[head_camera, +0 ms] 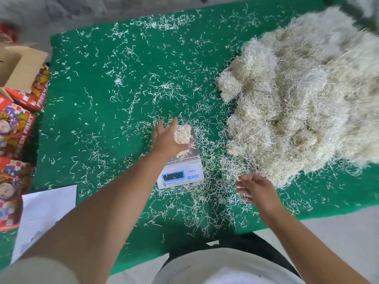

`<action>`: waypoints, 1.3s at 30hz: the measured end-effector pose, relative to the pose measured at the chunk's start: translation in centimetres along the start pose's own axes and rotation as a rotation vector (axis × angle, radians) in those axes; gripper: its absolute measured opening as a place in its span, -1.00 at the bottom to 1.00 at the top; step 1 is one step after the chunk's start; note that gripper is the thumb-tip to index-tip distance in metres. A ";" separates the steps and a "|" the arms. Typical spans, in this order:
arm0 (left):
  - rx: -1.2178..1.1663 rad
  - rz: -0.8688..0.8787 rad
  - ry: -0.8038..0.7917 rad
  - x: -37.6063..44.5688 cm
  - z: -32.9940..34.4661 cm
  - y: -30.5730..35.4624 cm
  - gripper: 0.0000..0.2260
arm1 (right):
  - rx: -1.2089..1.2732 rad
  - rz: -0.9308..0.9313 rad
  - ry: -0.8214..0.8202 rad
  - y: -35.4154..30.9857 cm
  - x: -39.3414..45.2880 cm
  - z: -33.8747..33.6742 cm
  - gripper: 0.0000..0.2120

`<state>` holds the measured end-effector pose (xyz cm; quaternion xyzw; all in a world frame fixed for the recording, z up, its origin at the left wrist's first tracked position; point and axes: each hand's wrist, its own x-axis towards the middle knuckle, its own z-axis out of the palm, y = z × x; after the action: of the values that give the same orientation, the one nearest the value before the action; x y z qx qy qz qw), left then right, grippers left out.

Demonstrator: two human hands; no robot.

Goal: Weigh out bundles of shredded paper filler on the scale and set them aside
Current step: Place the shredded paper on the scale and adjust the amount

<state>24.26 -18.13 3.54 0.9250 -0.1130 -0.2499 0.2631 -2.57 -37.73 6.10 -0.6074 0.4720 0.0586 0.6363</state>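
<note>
A small white digital scale (180, 173) stands on the green table cover, its display facing me. On its pan lies a cream bundle of shredded paper (182, 134). My left hand (167, 138) reaches over the pan with fingers spread, the thumb curled under the bundle and the palm against its left side. My right hand (255, 190) hovers to the right of the scale, just above the table, fingers loosely bent with nothing in them. A big heap of shredded paper filler (303, 95) fills the right side of the table.
Loose paper shreds are scattered all over the green cover (98, 83). Red printed fruit cartons (14, 128) and an open cardboard box (20, 66) stand along the left edge. A white sheet (47, 210) lies at the near left corner.
</note>
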 end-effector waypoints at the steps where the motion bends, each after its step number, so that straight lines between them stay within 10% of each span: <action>1: 0.044 -0.007 -0.045 0.3 0.7 0.2 0.03 | 0.001 0.006 0.003 0.3 0.0 -0.3 -0.88; 10: 0.146 -0.071 -0.080 -3.3 5.2 0.6 -0.26 | -0.029 -0.008 -0.018 -0.4 0.0 -1.0 -0.88; 16: -0.230 -0.124 -0.326 -11.1 7.4 1.8 -0.24 | -0.125 -0.087 -0.188 -2.9 -0.2 1.3 -0.87; 21: -0.691 -0.226 -0.267 -14.0 4.3 4.2 -0.17 | -0.283 -0.216 -0.416 -4.4 -1.0 3.8 -0.47; 27: -0.686 -0.259 -0.212 -15.5 0.0 4.0 -0.45 | -0.249 -0.349 -0.223 -6.5 0.3 5.6 -0.58; 31: -0.634 -0.299 -0.178 -16.6 0.1 4.4 -0.36 | -0.155 -0.258 -0.119 -6.7 1.5 5.4 -0.61; 39: -0.581 -0.335 -0.034 -17.5 -0.8 5.4 -0.81 | 0.366 -0.026 0.180 -9.5 5.6 1.3 -0.77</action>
<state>9.41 -16.35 14.08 0.8127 0.1124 -0.3267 0.4692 7.35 -41.93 8.90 -0.4906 0.5218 -0.0911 0.6919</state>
